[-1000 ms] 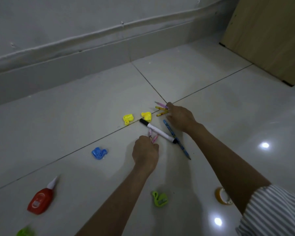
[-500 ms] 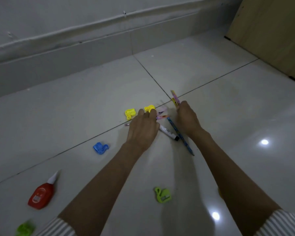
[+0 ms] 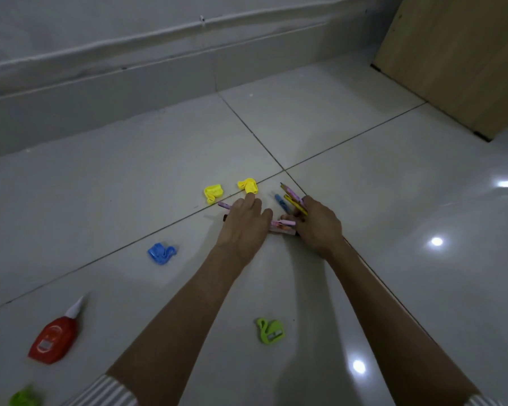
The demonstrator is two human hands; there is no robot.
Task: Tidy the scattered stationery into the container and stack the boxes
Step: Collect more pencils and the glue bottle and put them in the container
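My right hand grips a bundle of pencils, yellow and pink, with a blue pen beside them, tips pointing up and away. My left hand lies palm down over pink pencils and a marker on the floor; a pink tip and the marker's black end stick out at its left. Its fingertip touches one yellow sharpener; a second yellow sharpener lies just left. A blue sharpener and a green sharpener lie nearer me.
A red glue bottle lies at the lower left, with a green item blurred at the bottom edge. A grey wall skirting runs across the back. A wooden cabinet stands at the right rear on the glossy tiled floor.
My right hand has gathered the blue pen with the pencils and drawn closer to my left hand. My left hand has spread flat over the marker and pink pencils.
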